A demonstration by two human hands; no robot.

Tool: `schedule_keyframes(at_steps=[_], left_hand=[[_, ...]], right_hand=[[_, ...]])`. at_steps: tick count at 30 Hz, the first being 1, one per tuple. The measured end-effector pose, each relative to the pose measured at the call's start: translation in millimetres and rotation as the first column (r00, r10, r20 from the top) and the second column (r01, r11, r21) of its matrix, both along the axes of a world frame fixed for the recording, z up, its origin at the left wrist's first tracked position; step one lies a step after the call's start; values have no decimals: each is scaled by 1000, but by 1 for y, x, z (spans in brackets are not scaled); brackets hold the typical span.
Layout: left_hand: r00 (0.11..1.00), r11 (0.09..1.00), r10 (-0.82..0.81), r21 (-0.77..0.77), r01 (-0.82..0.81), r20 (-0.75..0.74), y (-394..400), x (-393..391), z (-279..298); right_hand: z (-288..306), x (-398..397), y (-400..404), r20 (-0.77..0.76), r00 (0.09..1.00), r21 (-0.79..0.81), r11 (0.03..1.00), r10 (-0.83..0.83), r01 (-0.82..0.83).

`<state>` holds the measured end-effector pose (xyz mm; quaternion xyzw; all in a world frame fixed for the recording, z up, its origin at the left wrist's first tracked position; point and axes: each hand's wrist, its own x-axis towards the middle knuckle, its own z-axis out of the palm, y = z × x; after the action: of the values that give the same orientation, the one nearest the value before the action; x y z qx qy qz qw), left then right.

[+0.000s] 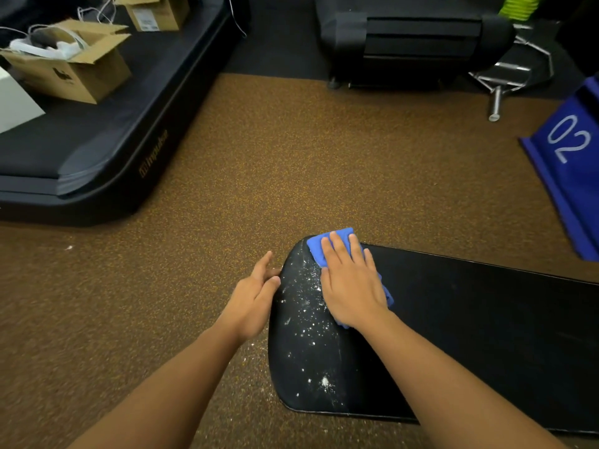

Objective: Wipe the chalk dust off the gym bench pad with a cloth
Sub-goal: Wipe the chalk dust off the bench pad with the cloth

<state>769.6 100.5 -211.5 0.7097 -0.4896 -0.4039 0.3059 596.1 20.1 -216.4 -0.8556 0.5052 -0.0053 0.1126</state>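
Brown speckled floor (259, 163) fills the scene, viewed from above by a head-worn camera. Nearest the viewer, two bare forearms are extended forward from the bottom edge. A black bench pad (470, 335) is seen at lower right, its rounded end turned toward the left. White chalk dust (308, 322) is scattered in specks and small clumps over that rounded end, and a few specks are spotted on the floor just beside it. The rest of the pad, to the right, is seen dark and bare.

The right hand (351, 286) is laid flat, palm down, on a folded blue cloth (327, 243), with the fingers stretched out and close together rather than curled; the cloth is pressed against the pad at its far left corner, at the edge of the dusted patch. Cloth is shown beyond the fingertips and past the heel of the hand. The left hand (254, 299) is set against the pad's rounded left edge, its fingers loosely bent and touching the rim, nothing being gripped inside it.

Farther off at right, a blue box (570, 163) marked "02" is cut by the frame edge. At far left, a black mat (97, 147) is topped with open cardboard boxes (74, 66). At the back, dark equipment (411, 37) and a chrome bar (499, 95) are made out.
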Motion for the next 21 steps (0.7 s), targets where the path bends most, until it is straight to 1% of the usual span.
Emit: schedule_keyframes(at_steps=[2, 5, 7, 9, 12, 13, 14, 15, 17, 19, 21], left_hand=[[1000, 1000, -17, 7, 17, -6, -1, 2, 0], [999, 999, -35, 13, 35, 5, -1, 4, -2], [999, 999, -37, 10, 37, 21, -1, 4, -3], [998, 999, -45, 6, 44, 45, -2, 4, -4], [998, 999, -32, -5, 32, 58, -4, 3, -5], [998, 1000, -24, -8, 25, 54, -5, 3, -5], [998, 1000, -20, -9, 21, 52, -5, 2, -4], [998, 1000, -18, -13, 19, 53, -5, 2, -5], [998, 1000, -19, -13, 20, 53, -3, 2, -5], [999, 1000, -21, -2, 21, 44, -2, 2, -4], [999, 1000, -25, 5, 25, 34, -1, 1, -2]], right_hand=[[-1, 17, -11, -18, 998, 33, 997, -63, 63], [0, 31, -17, -42, 998, 44, 998, -49, 51], [2, 33, -18, -61, 998, 41, 999, 9, -6], [4, 30, -14, -58, 993, 41, 994, 102, -100], [8, 12, 11, 11, 961, 32, 960, 277, -277], [8, 2, 22, 42, 953, 30, 953, 302, -303], [7, -9, 32, 61, 954, 26, 955, 295, -297], [4, -17, 37, 64, 965, 19, 966, 255, -257], [1, -22, 35, 39, 991, 19, 992, 124, -125], [0, -9, 25, 12, 1000, 1, 1000, 8, -8], [-1, 10, 16, -13, 999, 24, 998, -51, 51]])
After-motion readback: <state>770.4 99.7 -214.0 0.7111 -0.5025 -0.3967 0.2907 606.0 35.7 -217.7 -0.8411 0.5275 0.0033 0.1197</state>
